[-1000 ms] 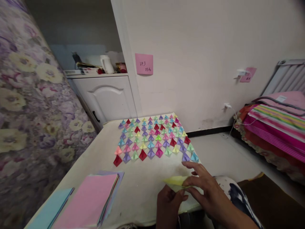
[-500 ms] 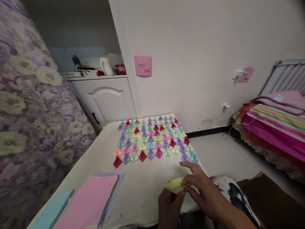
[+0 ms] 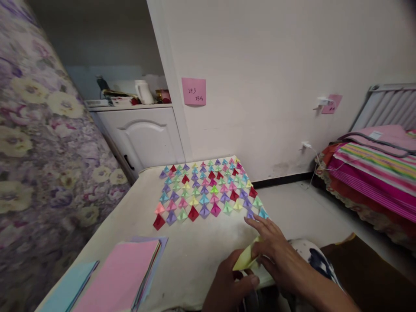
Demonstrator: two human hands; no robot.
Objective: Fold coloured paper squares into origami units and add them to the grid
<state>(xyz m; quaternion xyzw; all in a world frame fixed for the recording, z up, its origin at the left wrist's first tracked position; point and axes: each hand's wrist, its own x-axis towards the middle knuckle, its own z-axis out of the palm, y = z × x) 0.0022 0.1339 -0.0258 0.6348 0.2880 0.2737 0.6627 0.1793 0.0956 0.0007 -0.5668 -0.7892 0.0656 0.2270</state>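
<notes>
At the near edge of the cream table [image 3: 195, 247], both my hands hold a folded yellow-green paper [image 3: 245, 259]. My left hand [image 3: 229, 284] pinches it from below with thumb and curled fingers. My right hand [image 3: 276, 253] grips its right side, fingers closed over it, the index finger stretched toward the table. Just beyond lie rows of several small folded paper shapes [image 3: 206, 193] in red, pink, purple, green, blue and yellow.
A stack of pink and blue paper sheets [image 3: 120, 275] lies at the near left. A floral quilt [image 3: 39, 143] rises on the left. A white cabinet [image 3: 143, 132] and wall with a pink note [image 3: 194, 91] stand behind. A striped bed [image 3: 373, 173] sits right.
The yellow-green paper has tilted up on edge and come nearer to me. My left hand has moved out from under it, thumb now showing. The view shifted slightly.
</notes>
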